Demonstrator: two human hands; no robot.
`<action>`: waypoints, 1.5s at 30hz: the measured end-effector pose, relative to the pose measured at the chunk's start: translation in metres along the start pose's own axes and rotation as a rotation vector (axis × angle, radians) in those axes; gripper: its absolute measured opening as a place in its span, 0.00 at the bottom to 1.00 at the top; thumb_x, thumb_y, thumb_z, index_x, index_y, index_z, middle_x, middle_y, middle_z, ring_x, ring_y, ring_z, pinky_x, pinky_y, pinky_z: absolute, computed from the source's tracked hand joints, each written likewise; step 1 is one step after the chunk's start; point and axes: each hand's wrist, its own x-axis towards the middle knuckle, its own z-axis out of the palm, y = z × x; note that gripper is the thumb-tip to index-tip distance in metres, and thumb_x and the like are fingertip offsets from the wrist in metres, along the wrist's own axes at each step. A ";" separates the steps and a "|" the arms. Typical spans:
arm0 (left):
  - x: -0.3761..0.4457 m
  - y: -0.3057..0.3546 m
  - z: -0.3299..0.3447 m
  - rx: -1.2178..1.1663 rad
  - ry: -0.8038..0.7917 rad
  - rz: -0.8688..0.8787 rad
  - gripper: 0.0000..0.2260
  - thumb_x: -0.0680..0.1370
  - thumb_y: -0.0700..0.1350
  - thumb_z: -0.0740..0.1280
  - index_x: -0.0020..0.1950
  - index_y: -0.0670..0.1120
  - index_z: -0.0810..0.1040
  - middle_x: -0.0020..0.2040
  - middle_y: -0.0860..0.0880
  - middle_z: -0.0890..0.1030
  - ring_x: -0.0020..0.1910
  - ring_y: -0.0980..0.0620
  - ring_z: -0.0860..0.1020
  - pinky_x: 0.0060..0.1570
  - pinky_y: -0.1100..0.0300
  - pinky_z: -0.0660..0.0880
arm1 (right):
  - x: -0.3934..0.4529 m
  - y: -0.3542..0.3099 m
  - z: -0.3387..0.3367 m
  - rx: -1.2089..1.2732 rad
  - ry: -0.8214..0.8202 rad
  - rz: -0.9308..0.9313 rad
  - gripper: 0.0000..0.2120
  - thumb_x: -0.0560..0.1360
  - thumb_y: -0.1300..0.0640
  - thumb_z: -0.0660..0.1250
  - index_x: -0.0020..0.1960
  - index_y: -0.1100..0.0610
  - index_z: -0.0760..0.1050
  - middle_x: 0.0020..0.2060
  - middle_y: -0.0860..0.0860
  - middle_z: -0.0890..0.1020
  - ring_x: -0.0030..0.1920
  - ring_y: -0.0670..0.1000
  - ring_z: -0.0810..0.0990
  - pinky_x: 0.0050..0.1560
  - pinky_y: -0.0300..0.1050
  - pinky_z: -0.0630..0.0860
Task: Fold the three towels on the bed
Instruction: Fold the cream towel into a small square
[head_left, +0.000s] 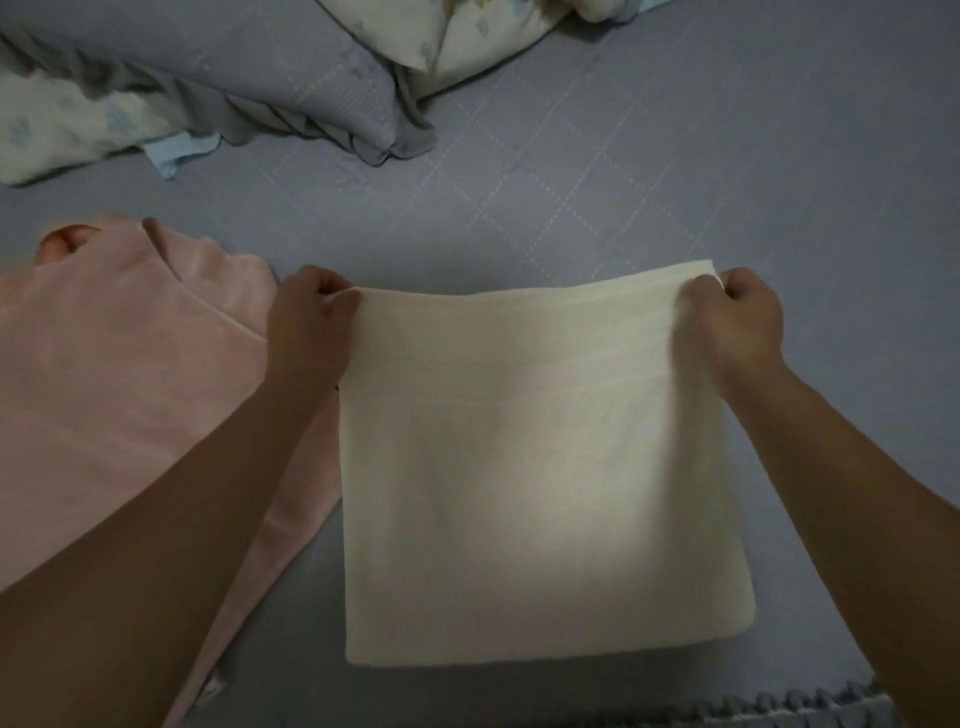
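Head view: two hands, left (311, 322) and right (737, 322), pinch one cream towel (540, 467); one pink towel (119, 374) beside.

**Bare arms, nothing worn**

Two forearms reach in from the lower edge, both uncovered up to where the picture cuts them off. The left hand (311, 322) and right hand (732, 327) carry no visible rings, watch or gloves.
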 end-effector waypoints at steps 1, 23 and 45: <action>0.004 0.001 0.005 0.019 -0.005 -0.001 0.08 0.78 0.45 0.67 0.54 0.43 0.79 0.53 0.43 0.81 0.54 0.44 0.77 0.52 0.57 0.70 | 0.000 0.002 0.001 -0.031 0.001 -0.014 0.09 0.69 0.51 0.61 0.33 0.52 0.65 0.30 0.46 0.70 0.32 0.49 0.68 0.34 0.44 0.67; -0.200 -0.010 0.080 0.397 -0.315 0.589 0.24 0.81 0.49 0.54 0.77 0.46 0.65 0.79 0.40 0.61 0.78 0.40 0.58 0.73 0.38 0.60 | -0.165 0.073 0.041 -0.682 -0.326 -0.763 0.32 0.79 0.51 0.56 0.79 0.60 0.53 0.79 0.59 0.51 0.79 0.60 0.47 0.76 0.61 0.45; -0.286 -0.111 0.028 0.473 -0.439 0.734 0.31 0.78 0.58 0.63 0.79 0.49 0.61 0.80 0.40 0.58 0.78 0.41 0.58 0.69 0.37 0.65 | -0.189 0.204 -0.070 -0.816 -0.527 -0.754 0.46 0.71 0.35 0.62 0.80 0.55 0.48 0.80 0.57 0.45 0.79 0.60 0.44 0.76 0.58 0.41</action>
